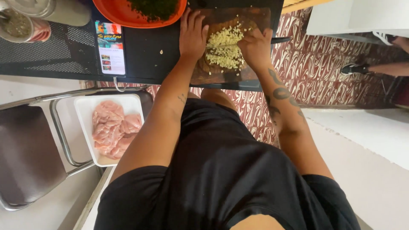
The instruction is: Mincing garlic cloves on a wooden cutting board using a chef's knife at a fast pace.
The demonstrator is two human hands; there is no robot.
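The left hand (192, 34) lies flat, its fingers (194, 19) on the wooden cutting board (221, 74) beside a heap of chopped pale garlic (225, 49); the right hand (254, 47) grips a knife whose dark handle (281, 40) juts rightward; an orange bowl (115, 12) of chopped greens sits on the black desk (145, 55); a white tray (85, 106) of raw chicken (113, 130) rests on a chair (25, 153) at left.

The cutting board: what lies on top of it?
Chopped garlic lies on the board, between the left hand and right hand. The hands hide part of the board.
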